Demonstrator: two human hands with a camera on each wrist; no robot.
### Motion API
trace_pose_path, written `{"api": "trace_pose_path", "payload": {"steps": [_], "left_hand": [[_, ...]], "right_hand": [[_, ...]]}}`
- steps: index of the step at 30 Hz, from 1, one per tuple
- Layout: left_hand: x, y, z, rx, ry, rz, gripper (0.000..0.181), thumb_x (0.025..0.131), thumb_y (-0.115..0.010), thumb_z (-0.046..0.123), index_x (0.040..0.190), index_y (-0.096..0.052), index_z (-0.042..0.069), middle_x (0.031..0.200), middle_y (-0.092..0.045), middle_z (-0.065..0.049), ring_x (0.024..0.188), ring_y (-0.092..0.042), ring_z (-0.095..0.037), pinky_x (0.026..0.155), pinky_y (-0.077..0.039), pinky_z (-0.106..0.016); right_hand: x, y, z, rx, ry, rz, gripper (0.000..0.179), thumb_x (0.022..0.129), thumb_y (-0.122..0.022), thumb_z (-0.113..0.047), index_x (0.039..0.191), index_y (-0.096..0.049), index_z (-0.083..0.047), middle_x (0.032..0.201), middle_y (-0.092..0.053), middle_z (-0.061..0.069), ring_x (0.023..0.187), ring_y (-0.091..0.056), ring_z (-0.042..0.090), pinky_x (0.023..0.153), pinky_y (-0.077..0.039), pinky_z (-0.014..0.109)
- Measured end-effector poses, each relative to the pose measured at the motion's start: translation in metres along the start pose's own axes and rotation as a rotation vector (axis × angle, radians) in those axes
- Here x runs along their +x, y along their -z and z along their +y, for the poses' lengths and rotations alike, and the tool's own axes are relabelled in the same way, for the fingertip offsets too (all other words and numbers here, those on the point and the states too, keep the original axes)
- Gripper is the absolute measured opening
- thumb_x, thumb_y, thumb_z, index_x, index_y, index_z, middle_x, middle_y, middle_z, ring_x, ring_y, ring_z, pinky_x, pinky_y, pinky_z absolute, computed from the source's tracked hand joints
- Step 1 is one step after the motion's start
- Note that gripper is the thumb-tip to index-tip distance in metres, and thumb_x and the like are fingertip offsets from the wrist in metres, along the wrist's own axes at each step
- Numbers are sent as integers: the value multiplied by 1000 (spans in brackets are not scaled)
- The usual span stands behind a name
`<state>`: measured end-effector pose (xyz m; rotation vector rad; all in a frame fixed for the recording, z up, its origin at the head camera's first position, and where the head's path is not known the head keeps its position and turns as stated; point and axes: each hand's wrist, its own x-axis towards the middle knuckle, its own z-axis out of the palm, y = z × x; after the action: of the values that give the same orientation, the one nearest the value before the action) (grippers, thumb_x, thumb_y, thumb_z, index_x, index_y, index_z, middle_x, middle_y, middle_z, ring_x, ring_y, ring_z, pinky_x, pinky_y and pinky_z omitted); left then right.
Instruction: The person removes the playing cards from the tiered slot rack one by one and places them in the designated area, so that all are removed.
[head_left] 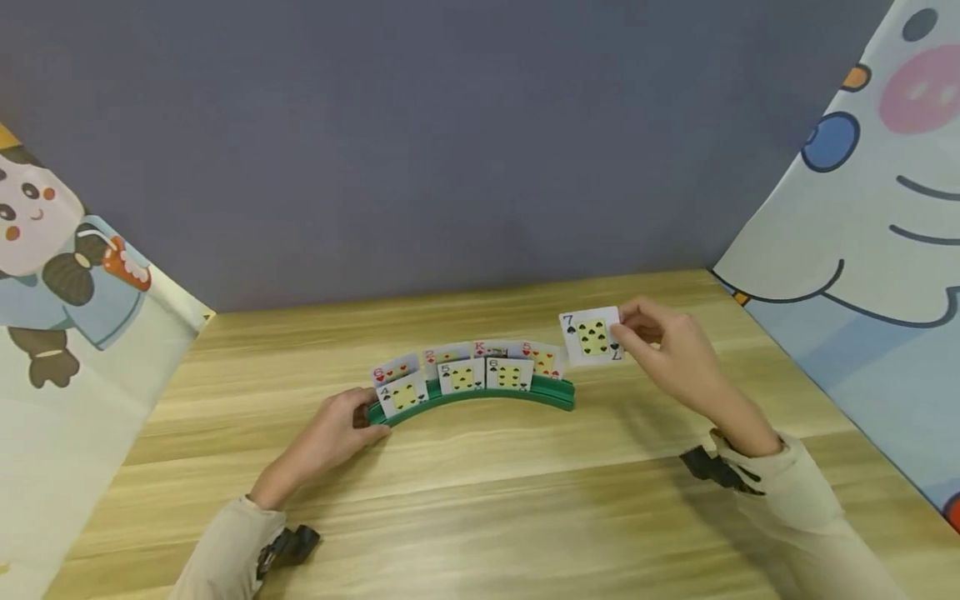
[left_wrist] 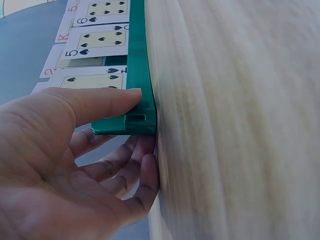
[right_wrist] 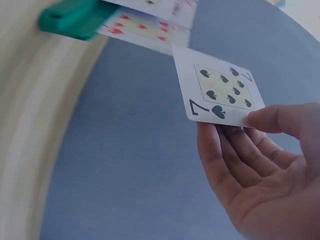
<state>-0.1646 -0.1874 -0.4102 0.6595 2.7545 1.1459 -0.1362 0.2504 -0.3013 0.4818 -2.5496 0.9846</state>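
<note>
A curved green card holder (head_left: 555, 393) stands on the wooden table with playing cards upright in two rows. Its front row shows the four of spades (head_left: 402, 395), five of spades (head_left: 461, 377) and six of spades (head_left: 509, 375). Behind them are the six of hearts (head_left: 393, 370), a red two (head_left: 442, 355), a red king (head_left: 491, 347) and the five of hearts (head_left: 545, 360). My left hand (head_left: 335, 431) grips the holder's left end, thumb in front. Up in the air beyond the right end, my right hand (head_left: 667, 350) pinches the seven of spades (head_left: 592, 336) by its edge.
The wooden table (head_left: 480, 500) meets a grey-blue panel (head_left: 465, 150) at the back. Panels with cartoon figures stand on the left (head_left: 45, 333) and right (head_left: 862, 333). Dark straps are on both wrists.
</note>
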Motion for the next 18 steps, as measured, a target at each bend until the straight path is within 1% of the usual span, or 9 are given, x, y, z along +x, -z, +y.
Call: {"api": "trace_pose_path", "payload": {"steps": [3, 5, 7, 10, 14, 18], "left_hand": [[2, -1, -1, -31, 8, -14, 38, 84, -78, 3, 119, -64, -6, 102, -68, -12, 82, -63, -14, 68, -56, -23], [2, -1, -2, -44, 12, -13, 38, 84, -78, 3, 119, -64, -6, 101, -68, -12, 81, -63, -14, 67, -56, -23], [2, -1, -2, -61, 10, -11, 38, 84, -78, 2, 119, -64, -7, 101, -68, -13, 81, -64, -14, 67, -56, -23], [1, -1, -3, -81, 8, -13, 37, 85, -78, 4, 118, -65, -6, 102, -68, -13, 83, -65, -15, 69, -57, -23], [-1, -1, -6, -108, 20, -1, 34, 84, -79, 7, 115, -68, -4, 100, -69, -12, 84, -66, -16, 72, -57, -23], [-1, 1, -8, -117, 16, 12, 33, 84, -80, 9, 113, -69, -4, 99, -69, -11, 84, -66, -16, 72, -57, -23]], "right_hand": [[9, 5, 0, -5, 17, 42, 12, 99, -62, -14, 101, -64, -3, 88, -73, 8, 77, -69, 20, 72, -50, 12], [16, 7, 0, 5, 22, 78, 13, 99, -62, -15, 101, -65, -3, 87, -73, 9, 74, -68, 16, 71, -48, 9], [21, 9, 2, 15, 19, 109, 14, 99, -63, -14, 102, -66, -1, 86, -73, 10, 72, -68, 14, 70, -48, 9], [25, 10, 10, 29, -20, 130, 15, 98, -63, -13, 105, -67, 0, 87, -73, 13, 70, -67, 12, 69, -49, 9], [26, 7, 29, 39, -76, 138, 19, 98, -64, -11, 109, -67, 4, 92, -72, 21, 68, -67, 8, 64, -50, 11], [28, 1, 50, 89, -153, 145, 23, 97, -65, -12, 112, -66, 6, 97, -71, 26, 66, -67, 6, 59, -53, 16]]}}
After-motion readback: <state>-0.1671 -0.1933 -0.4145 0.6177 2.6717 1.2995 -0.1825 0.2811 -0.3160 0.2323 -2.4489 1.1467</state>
